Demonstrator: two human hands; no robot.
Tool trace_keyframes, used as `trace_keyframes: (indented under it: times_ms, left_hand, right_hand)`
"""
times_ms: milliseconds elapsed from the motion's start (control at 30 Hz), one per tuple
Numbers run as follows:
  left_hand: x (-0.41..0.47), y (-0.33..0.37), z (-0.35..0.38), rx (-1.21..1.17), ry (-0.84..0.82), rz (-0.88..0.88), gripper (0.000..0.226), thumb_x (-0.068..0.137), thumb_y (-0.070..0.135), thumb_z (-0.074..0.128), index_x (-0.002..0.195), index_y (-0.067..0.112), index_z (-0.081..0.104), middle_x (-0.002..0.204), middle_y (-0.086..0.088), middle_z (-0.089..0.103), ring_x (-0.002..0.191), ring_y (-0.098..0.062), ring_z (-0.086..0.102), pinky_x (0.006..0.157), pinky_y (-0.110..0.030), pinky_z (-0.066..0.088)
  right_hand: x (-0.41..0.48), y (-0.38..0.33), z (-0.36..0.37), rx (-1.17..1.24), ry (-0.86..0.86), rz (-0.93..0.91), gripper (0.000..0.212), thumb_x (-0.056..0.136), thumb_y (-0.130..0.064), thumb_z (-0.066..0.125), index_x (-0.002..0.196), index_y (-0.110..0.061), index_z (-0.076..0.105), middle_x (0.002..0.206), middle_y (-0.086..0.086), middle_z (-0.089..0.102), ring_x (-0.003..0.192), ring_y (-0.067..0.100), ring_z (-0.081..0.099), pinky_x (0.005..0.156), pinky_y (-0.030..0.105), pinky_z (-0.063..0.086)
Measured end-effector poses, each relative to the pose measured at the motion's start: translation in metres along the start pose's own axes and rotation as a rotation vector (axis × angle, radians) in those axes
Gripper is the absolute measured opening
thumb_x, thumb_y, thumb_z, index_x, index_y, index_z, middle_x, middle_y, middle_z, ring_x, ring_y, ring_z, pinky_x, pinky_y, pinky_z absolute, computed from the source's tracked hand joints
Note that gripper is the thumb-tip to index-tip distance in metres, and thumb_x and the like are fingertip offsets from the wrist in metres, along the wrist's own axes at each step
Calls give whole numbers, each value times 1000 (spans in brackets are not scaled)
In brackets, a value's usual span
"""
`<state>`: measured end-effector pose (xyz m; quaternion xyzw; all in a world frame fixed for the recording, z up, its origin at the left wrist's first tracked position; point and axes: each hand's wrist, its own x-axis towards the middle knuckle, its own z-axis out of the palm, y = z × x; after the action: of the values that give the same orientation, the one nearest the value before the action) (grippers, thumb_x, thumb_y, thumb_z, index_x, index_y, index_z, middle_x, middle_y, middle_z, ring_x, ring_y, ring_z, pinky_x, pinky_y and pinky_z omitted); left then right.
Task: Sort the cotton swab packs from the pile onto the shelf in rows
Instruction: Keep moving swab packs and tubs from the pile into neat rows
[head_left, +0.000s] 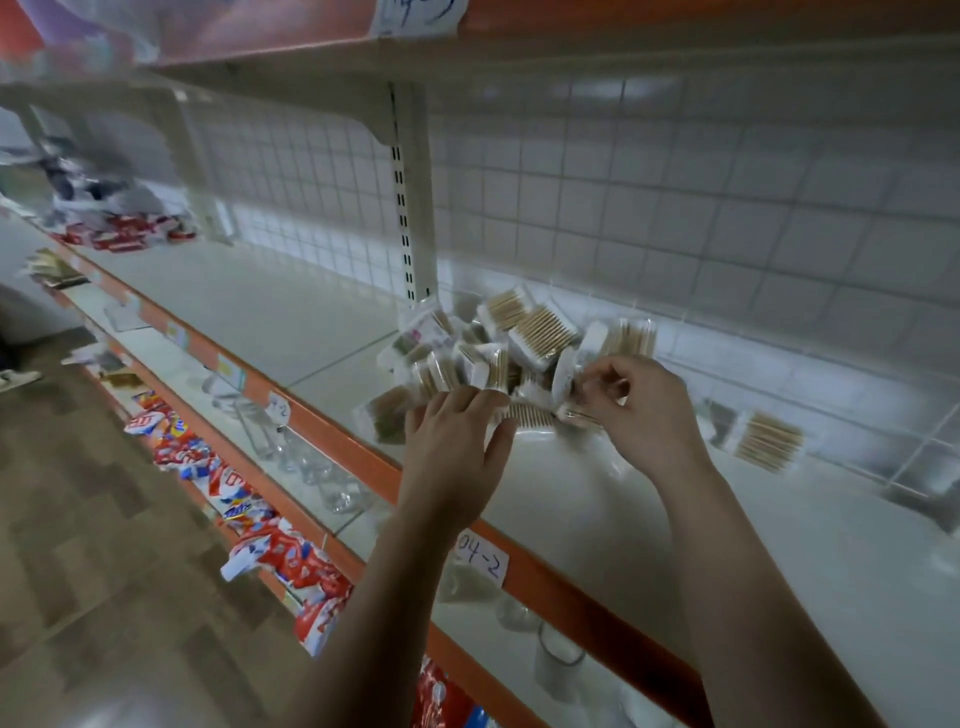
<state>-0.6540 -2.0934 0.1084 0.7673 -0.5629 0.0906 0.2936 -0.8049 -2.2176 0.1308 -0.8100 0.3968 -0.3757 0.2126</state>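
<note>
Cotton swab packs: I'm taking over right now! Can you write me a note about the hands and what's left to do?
Left hand: fingers straight, resting on the front of the pile.
Right hand: pinching a pack at the pile's right edge.
Single pack: lies apart, to the right on the shelf.
Done: no row visible yet.
Left: nearly everything. Line the packs up in rows.

Both arms reach forward, left hand (454, 436) flat with straight fingers, right hand (641, 410) pinching a pack (572, 414).
</note>
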Motion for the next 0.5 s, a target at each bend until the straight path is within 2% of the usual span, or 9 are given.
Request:
trace_keyframes:
  times_ms: [100, 267, 367, 500]
  left_hand:
    - [20, -8, 10, -2, -7, -4, 34, 97, 40, 40, 124, 28, 56, 121, 6, 56, 115, -16, 48, 96, -35, 27]
    - [41, -23, 20, -18, -7, 5, 33, 97, 39, 39, 121, 26, 57, 121, 4, 58, 114, -15, 50, 93, -32, 25]
    - [50, -31, 25, -29, -8, 18, 31, 97, 37, 41, 120, 24, 58, 120, 3, 59, 113, -17, 51, 91, -32, 26]
    - [61, -42, 32, -50, -47, 46, 29, 97, 37, 41, 118, 25, 57, 116, 4, 59, 108, -15, 50, 93, -37, 32]
  right_hand:
    - [22, 9, 7, -41, 22, 47, 24, 83, -16, 63, 106, -23, 65, 103, 0, 61, 77, 11, 57, 72, 24, 42]
    - [50, 16, 19, -91, 20, 114, 44, 85, -22, 62, 127, -27, 53, 127, 5, 49, 96, 18, 54, 86, 26, 39]
    - [63, 20, 26, -114, 0, 156, 49, 87, -30, 61, 135, -31, 47, 132, 6, 48, 107, 25, 55, 94, 31, 41]
    - [70, 21, 35, -98, 2, 186, 51, 88, -36, 61, 135, -32, 45, 127, 5, 56, 102, 24, 59, 89, 30, 44]
